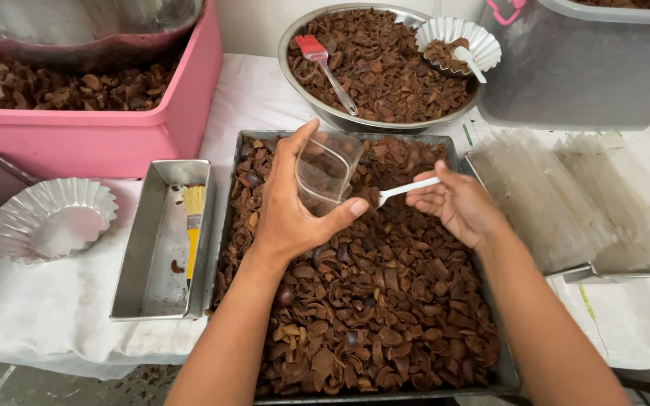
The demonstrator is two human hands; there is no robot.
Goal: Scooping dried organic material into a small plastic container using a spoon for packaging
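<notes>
My left hand (295,207) grips a small clear plastic bag (326,171), held open above a metal tray (229,195) filled with brown, curled dried pieces (374,301). My right hand (460,207) holds a white plastic spoon (406,188) by its handle, with the spoon's end pointing at the bag's mouth. Both hands hover over the far half of the tray, close together.
A narrow metal pan (152,248) with a yellow brush (193,218) lies left of the tray. A fluted foil cup (50,219) sits further left. Behind are a pink tub (99,131), a steel bowl (325,113) with a red brush (317,54), and a stack of clear bags (558,195) at right.
</notes>
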